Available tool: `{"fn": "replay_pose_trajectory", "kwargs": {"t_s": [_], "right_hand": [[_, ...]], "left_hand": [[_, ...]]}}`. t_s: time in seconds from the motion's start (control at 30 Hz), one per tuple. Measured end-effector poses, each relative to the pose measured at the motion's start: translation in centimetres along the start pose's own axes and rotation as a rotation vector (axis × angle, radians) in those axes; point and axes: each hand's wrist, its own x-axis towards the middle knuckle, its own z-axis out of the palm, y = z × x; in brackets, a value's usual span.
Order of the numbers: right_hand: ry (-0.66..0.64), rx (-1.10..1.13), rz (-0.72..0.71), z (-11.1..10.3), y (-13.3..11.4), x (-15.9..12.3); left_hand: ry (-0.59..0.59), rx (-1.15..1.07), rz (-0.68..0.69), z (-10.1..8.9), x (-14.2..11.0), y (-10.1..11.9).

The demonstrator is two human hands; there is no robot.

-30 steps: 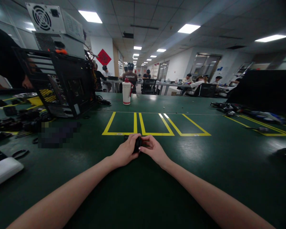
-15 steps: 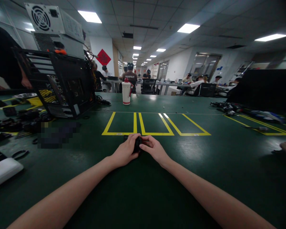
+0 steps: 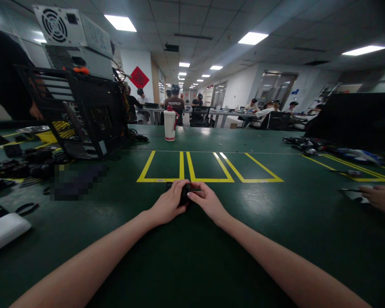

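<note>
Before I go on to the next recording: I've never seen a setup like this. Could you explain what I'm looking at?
There is no robot here: a person works with bare hands, and a camera worn on their head looks forward and down. The left hand holds a small black object, mostly hidden; the right hand's fingertips are at its right side. Both are over a green table marked with yellow tape outlines. Beyond them stands a white tumbler with a red lid. At picture left is an open computer case with power supplies stacked on top. The hand at the right edge is another person's.
</note>
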Motion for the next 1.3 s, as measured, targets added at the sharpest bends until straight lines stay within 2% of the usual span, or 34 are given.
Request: {"fn": "replay_pose_trajectory", "kwargs": {"t_s": [0.23,0.53,0.87,1.1,1.2,1.3], "right_hand": [[-0.089,0.065,-0.012,-0.17,-0.89,-0.44],[0.005,0.027,-0.006,0.13,-0.13,0.01],[-0.106,0.067,-0.033,0.07,-0.67,-0.35],[0.005,-0.024,-0.024,0.45,-0.71,-0.31],[-0.02,-0.024,0.014,0.34,-0.82,-0.36],[-0.075,0.016,-0.005,0.24,-0.87,-0.5]], "left_hand": [[0.001,-0.01,-0.004,-0.1,-0.06,0.06],[-0.009,-0.022,-0.013,-0.16,-0.06,0.14],[0.005,-0.027,0.009,0.16,0.17,-0.35],[0.032,-0.03,0.028,0.2,0.18,-0.26],[0.021,-0.025,0.015,0.16,0.16,-0.29],[0.008,-0.019,0.011,0.06,0.12,-0.3]]}}
